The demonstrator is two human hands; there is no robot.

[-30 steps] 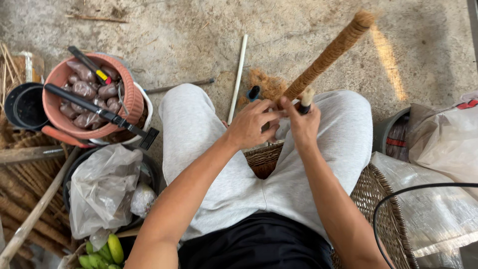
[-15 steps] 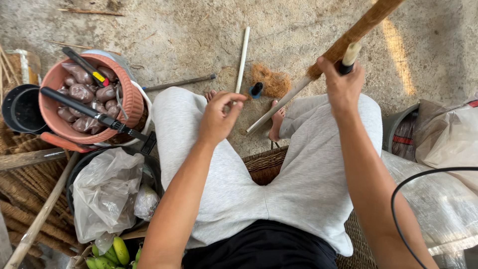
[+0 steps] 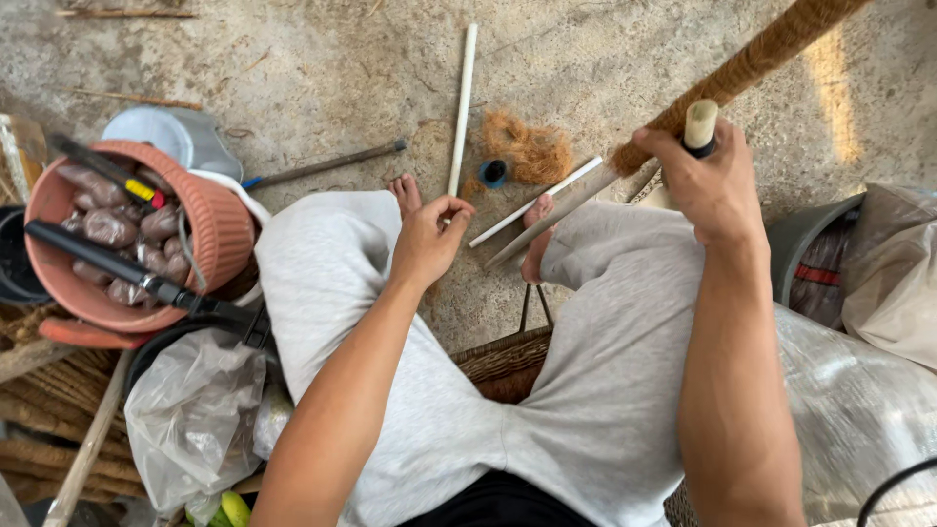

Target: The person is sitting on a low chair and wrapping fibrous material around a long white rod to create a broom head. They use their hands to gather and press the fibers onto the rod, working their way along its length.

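The coir-wrapped pole (image 3: 742,73) slants from upper right down toward the person's feet, its bare end just beside the right foot (image 3: 537,244). The right hand (image 3: 712,185) is nearest, fingers closed around a pale-handled tool (image 3: 700,125) against the pole. The left hand (image 3: 429,239) hovers apart, fingers loosely pinched; whether they hold anything is unclear.

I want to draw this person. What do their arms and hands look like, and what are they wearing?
Both arms are bare right up to the frame edge, with no sleeves showing. The left hand and right hand wear no gloves, rings, watch or bracelets. The legs are in light grey trousers, with a black top at the waist. The feet are bare too.
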